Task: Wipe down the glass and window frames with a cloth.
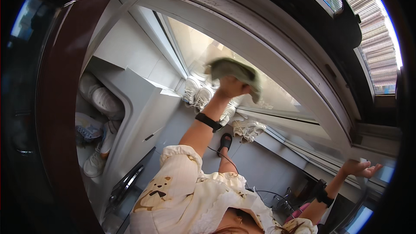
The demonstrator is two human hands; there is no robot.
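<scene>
A crumpled grey-green cloth point(232, 68) is in my left hand point(232, 86), raised before a glass pane point(276, 87) in a white frame. Motion blurs the cloth, so I cannot tell whether it touches the glass. Far to the right, my right hand point(359, 169) is beside the lower right part of the white frame point(321, 113). Its fingers are apart, and nothing can be seen held in them. Both forearms wear black bands. White lace-up sneakers point(203, 97) stand on the floor below my left hand.
To the left, a pale moulded basin point(143, 87) holds several shoes point(107, 100). Cream sneakers point(248, 130) sit by the sill, near my foot in a black slide sandal point(225, 144). A thin cable point(229, 161) hangs at my waist. A dark red-brown frame point(65, 71) edges the left.
</scene>
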